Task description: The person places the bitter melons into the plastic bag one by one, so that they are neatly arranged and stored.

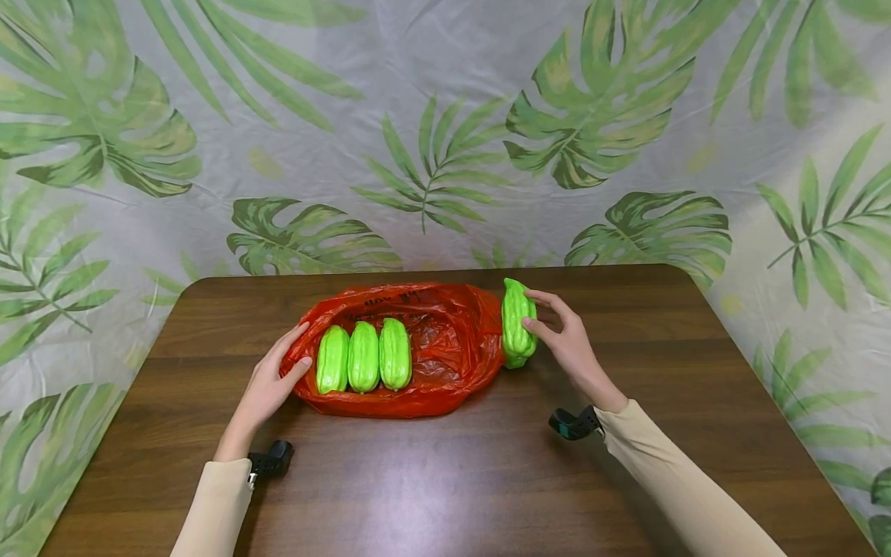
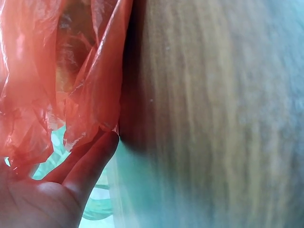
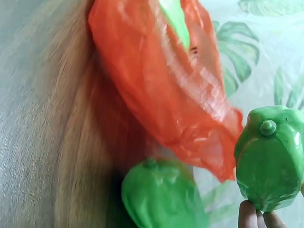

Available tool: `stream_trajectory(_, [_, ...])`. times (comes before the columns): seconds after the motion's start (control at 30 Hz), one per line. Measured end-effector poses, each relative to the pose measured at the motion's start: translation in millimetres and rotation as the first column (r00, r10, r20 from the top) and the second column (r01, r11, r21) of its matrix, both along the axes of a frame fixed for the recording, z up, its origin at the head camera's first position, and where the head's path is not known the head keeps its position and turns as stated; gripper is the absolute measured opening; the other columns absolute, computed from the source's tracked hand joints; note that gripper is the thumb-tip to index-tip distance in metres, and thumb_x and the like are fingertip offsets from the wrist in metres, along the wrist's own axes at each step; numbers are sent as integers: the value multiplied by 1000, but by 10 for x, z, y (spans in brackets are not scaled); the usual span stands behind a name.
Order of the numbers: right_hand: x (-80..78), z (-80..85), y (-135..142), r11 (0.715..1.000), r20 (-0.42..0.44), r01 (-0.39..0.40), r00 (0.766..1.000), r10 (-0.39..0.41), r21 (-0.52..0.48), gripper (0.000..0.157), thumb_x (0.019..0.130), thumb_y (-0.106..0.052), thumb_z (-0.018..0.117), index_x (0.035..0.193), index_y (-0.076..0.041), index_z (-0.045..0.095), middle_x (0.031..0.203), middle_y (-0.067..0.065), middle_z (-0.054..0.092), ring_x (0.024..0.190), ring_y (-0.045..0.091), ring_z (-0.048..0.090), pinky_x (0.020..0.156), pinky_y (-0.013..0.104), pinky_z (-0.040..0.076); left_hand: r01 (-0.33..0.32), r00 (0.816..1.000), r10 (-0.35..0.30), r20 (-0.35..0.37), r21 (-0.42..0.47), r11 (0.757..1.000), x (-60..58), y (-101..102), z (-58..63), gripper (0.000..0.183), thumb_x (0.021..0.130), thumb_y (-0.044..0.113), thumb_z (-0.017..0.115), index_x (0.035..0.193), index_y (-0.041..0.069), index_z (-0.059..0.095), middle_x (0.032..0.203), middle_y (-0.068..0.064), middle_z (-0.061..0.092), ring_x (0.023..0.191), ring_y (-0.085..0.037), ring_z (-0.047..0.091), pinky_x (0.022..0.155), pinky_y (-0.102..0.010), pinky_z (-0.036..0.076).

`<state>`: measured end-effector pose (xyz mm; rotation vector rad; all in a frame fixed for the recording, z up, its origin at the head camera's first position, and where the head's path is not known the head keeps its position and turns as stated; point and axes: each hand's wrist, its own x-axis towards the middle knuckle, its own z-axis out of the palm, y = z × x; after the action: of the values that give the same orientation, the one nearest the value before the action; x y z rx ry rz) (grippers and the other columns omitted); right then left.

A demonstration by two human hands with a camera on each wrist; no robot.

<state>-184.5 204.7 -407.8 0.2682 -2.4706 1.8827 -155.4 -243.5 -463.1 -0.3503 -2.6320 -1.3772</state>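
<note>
A red plastic bag (image 1: 445, 402) lies with its mouth facing up, three ribbed green plastic-looking fruits (image 1: 363, 357) side by side in its left part. My left hand (image 1: 267, 383) holds the bag's left end, thumb over the rim. In the left wrist view, the fingers (image 2: 90, 164) meet the red film. Just off the bag's right end, my right hand (image 1: 567, 340) grips another green fruit (image 1: 517, 321) between thumb and fingers. The right wrist view shows this held fruit (image 3: 268, 161) raised, with one more green fruit (image 3: 161, 194) below it, mostly hidden in the head view.
The brown wooden table (image 1: 390, 480) extends in front of the bag and to both sides. Behind its far edge hangs a pale cloth (image 1: 445, 46) with green leaf prints. A black band with a small device (image 1: 574, 424) is on each wrist.
</note>
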Motion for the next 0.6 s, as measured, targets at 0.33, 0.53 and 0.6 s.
stream_trajectory(0.33, [-12,70,-160,999,-18,-46,999,46,-29,45,95,-14,59,138,-7,49,138,15,44,120,37,44,98,50,36,10,1000,-10,20,2,1000,3,3,13,54,94,12,61,144,8,42,148,-21,34,135,-42,30,103,-64,25])
stream_trajectory(0.53, [-13,95,-223,998,-28,-58,998,57,-29,43,95,-16,60,136,-8,51,138,11,45,119,34,44,97,48,37,5,1000,-5,20,-4,1000,4,5,24,54,94,12,60,145,8,42,148,-21,34,135,-43,30,103,-64,25])
stream_trajectory(0.6, [-11,106,-236,998,-33,-61,998,60,-34,43,95,-16,60,137,-9,50,138,10,45,119,34,44,95,47,38,6,1000,-6,19,-5,1000,-1,2,15,53,94,12,59,145,8,42,148,-22,34,134,-43,30,103,-65,25])
